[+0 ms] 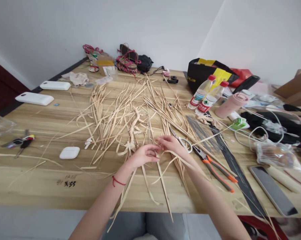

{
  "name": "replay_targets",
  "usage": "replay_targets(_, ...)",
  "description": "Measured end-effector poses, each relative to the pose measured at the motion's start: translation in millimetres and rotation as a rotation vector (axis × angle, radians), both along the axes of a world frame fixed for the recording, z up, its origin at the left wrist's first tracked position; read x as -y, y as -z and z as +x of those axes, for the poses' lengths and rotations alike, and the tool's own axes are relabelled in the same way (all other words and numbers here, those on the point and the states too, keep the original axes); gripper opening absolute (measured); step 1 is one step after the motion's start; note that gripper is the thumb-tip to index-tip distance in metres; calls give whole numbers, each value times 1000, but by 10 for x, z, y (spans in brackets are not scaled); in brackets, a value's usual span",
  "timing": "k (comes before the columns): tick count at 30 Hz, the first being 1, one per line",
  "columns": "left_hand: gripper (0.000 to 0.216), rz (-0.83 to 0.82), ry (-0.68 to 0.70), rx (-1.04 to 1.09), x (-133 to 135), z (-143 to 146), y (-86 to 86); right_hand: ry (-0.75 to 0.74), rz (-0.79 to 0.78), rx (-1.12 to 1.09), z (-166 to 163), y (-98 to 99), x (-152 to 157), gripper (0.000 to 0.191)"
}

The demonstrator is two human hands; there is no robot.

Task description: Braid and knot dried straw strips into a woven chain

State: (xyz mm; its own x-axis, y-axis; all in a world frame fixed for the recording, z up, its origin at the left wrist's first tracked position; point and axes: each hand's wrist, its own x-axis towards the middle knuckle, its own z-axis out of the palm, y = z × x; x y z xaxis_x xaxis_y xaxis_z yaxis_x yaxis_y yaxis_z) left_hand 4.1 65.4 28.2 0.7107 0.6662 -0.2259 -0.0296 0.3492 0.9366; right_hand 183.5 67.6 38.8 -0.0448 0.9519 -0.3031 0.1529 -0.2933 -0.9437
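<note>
head view, only one. two bare hands at work over a wooden table [85, 190], fingers near each other above a spread of pale flat strips [115, 115].

left hand [143, 156]: fingers curled inward, thumb side toward the other; seems to be pinching something thin, but the grip is hidden. right hand [170, 145]: bent at the wrist, fingertips drawn together; cannot tell whether a strip is caught between them.

the woven piece [133, 129] lies on the strips, just ahead and to the left of the fingers, thin coiled offshoots on its right side. loose ends fan out below it.

risks, as i judge them:
- tangling. strips cross in every direction; pulling one could drag its neighbours or shift the woven piece.
- snagging. several ends overhang the near edge above the person's lap; a knee could catch them. the red cord [118, 182] on the left wrist might hook one too.
- a curled strip [174, 155] passes by the right wrist; a quick arm move could tug it loose or kink it.
- splitting. strips look thin and dry; a sharp bend or hard pull may crack one.
- scissors [189, 143] and pliers [206, 160] sit beside the right arm; a sideways sweep could knock either.
</note>
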Motion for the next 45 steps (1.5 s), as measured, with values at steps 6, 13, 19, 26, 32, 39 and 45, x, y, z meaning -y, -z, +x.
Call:
replay_targets(6,30,1,19,15,23,20,-62,-133,-131,-229,-117,216,-169,35)
replay_targets(13,30,-9,106,14,16,-23,-100,-74,-76,-292,-219,218,-109,34)
replay_targets(19,32,-142,34,-39,26,-22,19,-46,71,-103,-236,219,-78,36)
replay_targets(26,32,-236,-20,-108,31,15,8,-24,139,-60,-249,305,-68,35)
replay_targets(32,34,-266,-45,-110,29,50,61,-23,169,-69,-254,337,-67,33)
replay_targets(39,35,-168,9,-59,25,30,-11,-20,67,-146,-229,277,-58,33)
replay_targets(45,36,-60,90,47,42,22,-112,-14,10,-305,-170,272,-34,31)
